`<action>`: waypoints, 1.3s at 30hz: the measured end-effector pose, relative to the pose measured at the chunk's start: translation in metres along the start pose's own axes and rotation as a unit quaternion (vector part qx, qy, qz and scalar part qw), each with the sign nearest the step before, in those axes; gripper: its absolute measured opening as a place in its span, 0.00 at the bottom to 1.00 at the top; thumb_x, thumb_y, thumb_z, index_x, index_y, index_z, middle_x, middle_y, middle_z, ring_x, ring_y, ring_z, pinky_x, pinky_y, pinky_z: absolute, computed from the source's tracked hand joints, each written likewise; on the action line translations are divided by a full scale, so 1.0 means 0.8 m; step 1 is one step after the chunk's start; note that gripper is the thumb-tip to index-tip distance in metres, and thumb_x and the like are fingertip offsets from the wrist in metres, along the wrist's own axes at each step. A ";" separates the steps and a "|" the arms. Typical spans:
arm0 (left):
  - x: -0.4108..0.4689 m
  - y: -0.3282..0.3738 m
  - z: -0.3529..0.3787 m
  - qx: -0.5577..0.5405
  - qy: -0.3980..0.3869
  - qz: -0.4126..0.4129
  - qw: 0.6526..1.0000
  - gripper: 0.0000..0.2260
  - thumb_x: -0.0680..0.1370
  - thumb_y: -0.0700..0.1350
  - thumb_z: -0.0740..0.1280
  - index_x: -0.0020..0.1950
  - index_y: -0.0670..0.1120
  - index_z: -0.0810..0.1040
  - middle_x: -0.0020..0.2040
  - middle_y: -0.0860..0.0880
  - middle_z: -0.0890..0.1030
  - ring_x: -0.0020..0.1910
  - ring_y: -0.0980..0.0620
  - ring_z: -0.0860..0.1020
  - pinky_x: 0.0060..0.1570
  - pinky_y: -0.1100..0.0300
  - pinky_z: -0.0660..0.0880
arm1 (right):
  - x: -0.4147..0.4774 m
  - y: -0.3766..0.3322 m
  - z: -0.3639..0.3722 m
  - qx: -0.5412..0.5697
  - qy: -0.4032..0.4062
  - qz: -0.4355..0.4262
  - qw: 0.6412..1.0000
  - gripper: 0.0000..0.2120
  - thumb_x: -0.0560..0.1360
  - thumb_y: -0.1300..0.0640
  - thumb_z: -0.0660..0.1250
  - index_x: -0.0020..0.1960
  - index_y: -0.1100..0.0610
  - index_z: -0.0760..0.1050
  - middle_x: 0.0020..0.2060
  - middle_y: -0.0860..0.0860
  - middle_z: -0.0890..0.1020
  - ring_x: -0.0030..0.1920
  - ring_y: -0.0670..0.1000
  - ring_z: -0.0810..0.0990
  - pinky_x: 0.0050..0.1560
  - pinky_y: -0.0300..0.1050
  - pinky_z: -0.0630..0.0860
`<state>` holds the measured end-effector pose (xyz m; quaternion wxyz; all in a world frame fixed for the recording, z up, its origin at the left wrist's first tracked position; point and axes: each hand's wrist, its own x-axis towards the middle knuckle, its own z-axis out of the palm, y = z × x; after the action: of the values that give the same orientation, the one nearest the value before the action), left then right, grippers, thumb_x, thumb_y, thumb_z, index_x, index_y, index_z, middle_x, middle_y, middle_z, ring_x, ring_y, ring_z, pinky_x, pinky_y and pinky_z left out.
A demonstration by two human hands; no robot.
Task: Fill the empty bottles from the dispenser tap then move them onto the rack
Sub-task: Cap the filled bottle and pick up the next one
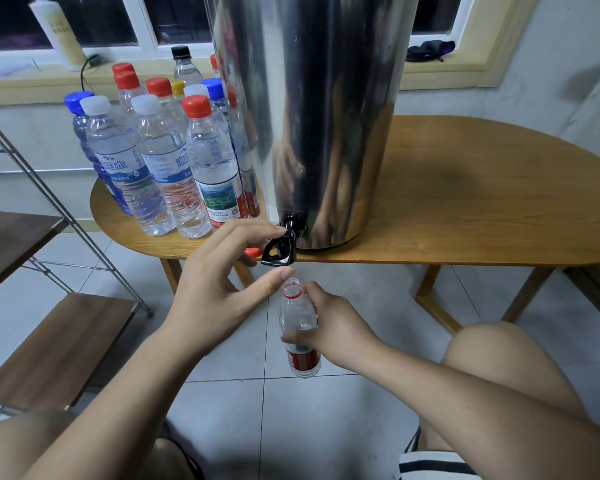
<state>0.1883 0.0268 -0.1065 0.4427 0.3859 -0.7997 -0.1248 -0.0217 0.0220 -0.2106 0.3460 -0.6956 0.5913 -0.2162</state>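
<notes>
A tall steel dispenser point(312, 109) stands on the wooden table point(465, 209), its black tap point(283, 245) jutting over the front edge. My right hand point(329, 327) grips an uncapped clear bottle point(300, 327) with a red label, held upright just below the tap spout. My left hand point(222, 271) reaches to the tap, index fingertip on the tap lever and thumb just under the spout near the bottle mouth. A loose red cap point(253, 251) lies on the table edge behind my left fingers.
Several capped bottles point(160, 161) with red, white, blue, yellow and black caps crowd the table's left end. A metal rack with wooden shelves point(49, 341) stands at the left. My bare knee point(492, 348) is under the table's right side. Tiled floor lies below.
</notes>
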 end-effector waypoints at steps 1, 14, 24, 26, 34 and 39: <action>0.000 0.000 0.000 0.000 0.000 0.000 1.000 0.19 0.80 0.50 0.77 0.68 0.47 0.82 0.64 0.52 0.82 0.62 0.49 0.81 0.55 0.54 0.80 | 0.000 0.000 0.000 0.001 -0.002 0.001 1.000 0.31 0.68 0.41 0.83 0.64 0.42 0.69 0.58 0.45 0.84 0.56 0.50 0.83 0.56 0.52 0.84; 0.000 -0.001 0.001 -0.005 0.002 -0.001 1.000 0.19 0.80 0.50 0.77 0.68 0.46 0.82 0.64 0.52 0.83 0.64 0.48 0.81 0.55 0.52 0.80 | -0.001 -0.002 -0.001 0.003 -0.001 0.000 1.000 0.32 0.68 0.41 0.83 0.65 0.42 0.69 0.58 0.44 0.84 0.56 0.49 0.83 0.57 0.52 0.83; 0.000 -0.001 0.002 -0.004 0.002 -0.002 1.000 0.19 0.79 0.50 0.77 0.68 0.46 0.82 0.64 0.51 0.83 0.64 0.48 0.81 0.54 0.51 0.80 | -0.002 -0.003 -0.001 0.005 -0.003 0.003 1.000 0.31 0.68 0.41 0.82 0.63 0.41 0.69 0.58 0.44 0.84 0.57 0.50 0.83 0.56 0.51 0.84; 0.000 -0.002 0.001 -0.004 0.001 -0.002 1.000 0.19 0.79 0.50 0.77 0.68 0.46 0.82 0.64 0.52 0.83 0.63 0.48 0.81 0.54 0.51 0.80 | -0.001 -0.003 -0.001 0.003 -0.004 0.004 1.000 0.31 0.68 0.41 0.82 0.64 0.41 0.69 0.58 0.44 0.84 0.57 0.50 0.83 0.57 0.52 0.84; 0.000 -0.001 0.000 -0.003 0.001 0.000 1.000 0.19 0.79 0.50 0.77 0.68 0.46 0.82 0.64 0.52 0.83 0.63 0.48 0.82 0.54 0.53 0.80 | -0.001 -0.003 -0.002 0.002 -0.006 0.004 1.000 0.32 0.69 0.41 0.82 0.65 0.42 0.69 0.59 0.44 0.84 0.57 0.50 0.83 0.58 0.52 0.84; 0.000 0.000 0.000 -0.002 0.001 -0.001 1.000 0.18 0.79 0.50 0.77 0.68 0.46 0.82 0.64 0.52 0.83 0.62 0.49 0.82 0.54 0.55 0.80 | -0.001 -0.002 0.000 0.004 -0.006 0.008 1.000 0.31 0.67 0.40 0.82 0.64 0.41 0.69 0.57 0.44 0.83 0.55 0.50 0.83 0.56 0.53 0.84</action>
<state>0.1884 0.0264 -0.1065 0.4439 0.3859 -0.7987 -0.1270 -0.0209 0.0225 -0.2095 0.3537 -0.6909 0.5941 -0.2113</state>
